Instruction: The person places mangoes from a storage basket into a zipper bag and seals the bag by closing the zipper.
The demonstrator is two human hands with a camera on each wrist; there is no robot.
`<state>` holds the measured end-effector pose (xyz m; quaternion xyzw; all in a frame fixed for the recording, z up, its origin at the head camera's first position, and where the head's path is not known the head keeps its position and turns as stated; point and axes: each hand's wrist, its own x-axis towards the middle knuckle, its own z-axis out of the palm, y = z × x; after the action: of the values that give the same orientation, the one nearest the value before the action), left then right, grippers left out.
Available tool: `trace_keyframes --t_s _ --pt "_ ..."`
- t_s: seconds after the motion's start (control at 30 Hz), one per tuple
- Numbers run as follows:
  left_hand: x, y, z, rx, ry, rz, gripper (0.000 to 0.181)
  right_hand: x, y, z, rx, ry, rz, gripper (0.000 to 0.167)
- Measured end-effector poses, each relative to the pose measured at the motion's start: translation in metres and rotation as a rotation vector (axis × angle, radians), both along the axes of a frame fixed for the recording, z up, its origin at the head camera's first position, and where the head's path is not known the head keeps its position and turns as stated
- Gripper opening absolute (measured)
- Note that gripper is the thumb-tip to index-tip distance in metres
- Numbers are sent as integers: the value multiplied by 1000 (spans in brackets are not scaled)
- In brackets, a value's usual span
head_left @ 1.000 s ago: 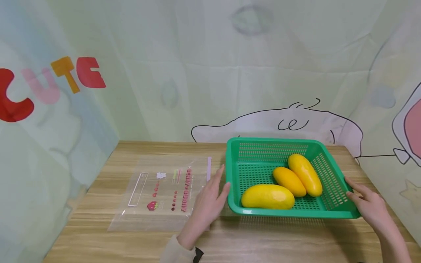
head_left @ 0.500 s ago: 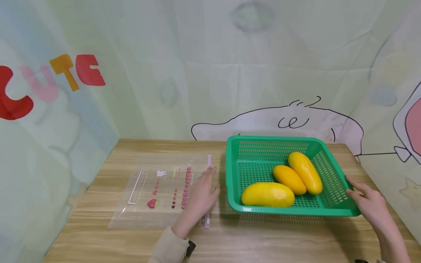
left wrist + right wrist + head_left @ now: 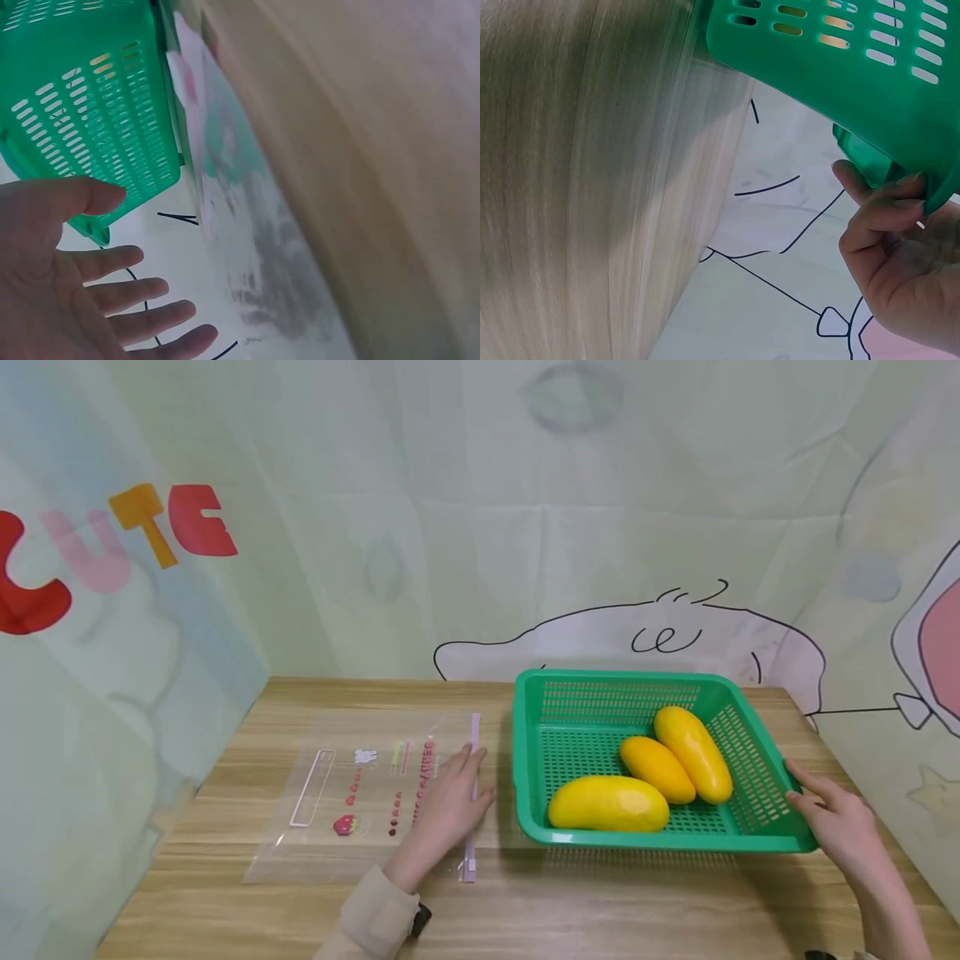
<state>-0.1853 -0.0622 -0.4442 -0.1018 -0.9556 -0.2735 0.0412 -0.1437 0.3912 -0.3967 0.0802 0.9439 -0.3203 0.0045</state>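
In the head view my left hand (image 3: 444, 810), fingers extended, is over the right part of a clear printed zip bag (image 3: 378, 856), by its lilac strip (image 3: 471, 865); whether it touches the bag, I cannot tell. A green basket (image 3: 622, 840) stands right of it, apart from that hand. Three yellow mango-like fruits (image 3: 607, 804) lie in the basket. My right hand (image 3: 847, 835) grips the basket's right rim. The right wrist view shows that hand's curled fingers (image 3: 881, 221) at the rim. In the left wrist view my left hand (image 3: 82, 277) holds nothing.
The wooden table (image 3: 585, 918) extends in front of the basket and bag. A printed cloth (image 3: 337, 568) hangs behind the table and along both sides. The basket's back rim is close to the back cloth.
My left hand has moved left from beside the basket's left rim to over the bag. The right hand remains at the basket, and the fruits keep their places.
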Motion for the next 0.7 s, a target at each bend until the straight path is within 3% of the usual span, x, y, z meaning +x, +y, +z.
trace_keyframes --t_s 0.23,0.7 --pt "-1 -3 0 -68 -38 15 65 -2 0 3 -21 -34 -17 57" --pt "-5 -4 1 -167 -114 16 71 -2 2 1 -9 -12 3 56"
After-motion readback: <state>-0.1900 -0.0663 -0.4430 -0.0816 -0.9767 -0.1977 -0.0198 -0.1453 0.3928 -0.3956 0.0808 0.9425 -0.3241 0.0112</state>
